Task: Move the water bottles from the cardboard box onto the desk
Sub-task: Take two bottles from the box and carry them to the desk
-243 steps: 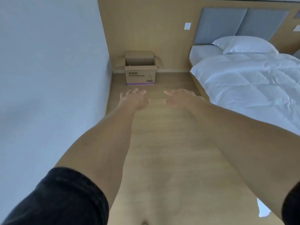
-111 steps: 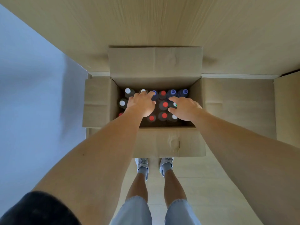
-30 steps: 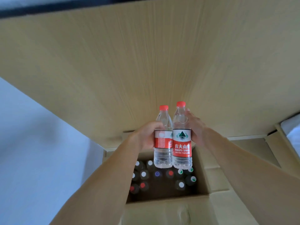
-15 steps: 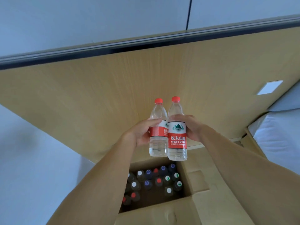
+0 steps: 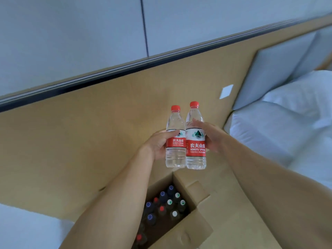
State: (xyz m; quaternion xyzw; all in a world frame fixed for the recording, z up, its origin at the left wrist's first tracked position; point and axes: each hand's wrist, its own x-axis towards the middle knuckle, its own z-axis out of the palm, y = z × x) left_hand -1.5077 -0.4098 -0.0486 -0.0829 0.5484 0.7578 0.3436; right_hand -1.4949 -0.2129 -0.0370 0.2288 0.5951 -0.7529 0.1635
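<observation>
My left hand (image 5: 157,144) grips a clear water bottle (image 5: 175,137) with a red cap and red label. My right hand (image 5: 213,139) grips a second, matching bottle (image 5: 195,137) right beside it. Both bottles are upright, side by side, held in the air above the open cardboard box (image 5: 190,229). Inside the box stand several more bottles (image 5: 165,207), seen from above as red, blue, green and white caps. No desk is in view.
A tall wooden wall panel (image 5: 89,141) rises behind the box. A bed (image 5: 287,132) with white bedding and a grey headboard lies to the right. A pale wall (image 5: 27,227) closes off the left.
Since a second ago, both bottles stayed in my hands while the view swung up and to the right. The box dropped lower in the view and the bed came into sight.
</observation>
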